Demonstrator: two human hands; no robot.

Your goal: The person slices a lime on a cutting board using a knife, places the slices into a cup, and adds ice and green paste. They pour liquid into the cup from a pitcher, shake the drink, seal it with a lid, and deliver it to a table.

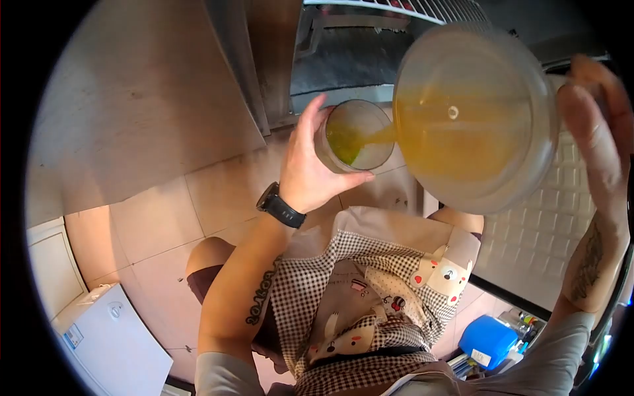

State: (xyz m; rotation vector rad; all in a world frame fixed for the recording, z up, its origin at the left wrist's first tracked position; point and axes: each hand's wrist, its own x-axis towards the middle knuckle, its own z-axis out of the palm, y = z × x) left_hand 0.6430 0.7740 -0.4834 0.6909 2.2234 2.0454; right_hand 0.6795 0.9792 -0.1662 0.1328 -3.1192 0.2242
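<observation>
My left hand [310, 162] is wrapped round a clear drinking glass [380, 155], its thumb and fingers on either side. Inside the glass lies something green, with yellow liquid about it. My right hand [598, 125] grips the far side of a large translucent pitcher [475, 66] with a round base, tilted toward the glass. Yellow-orange liquid [462, 148] shows through the pitcher's wall, and a stream of it runs from the pitcher into the glass. The pitcher's handle is hidden, as are some of my right fingers.
A metal surface [132, 99] rises at the left. Ahead is an appliance with a white wire rack [422, 10]. At the right stands a pale panel with raised squares [528, 244]. A blue container [489, 341] and a white chest-like appliance [119, 350] are low down, on the tiled floor [158, 237].
</observation>
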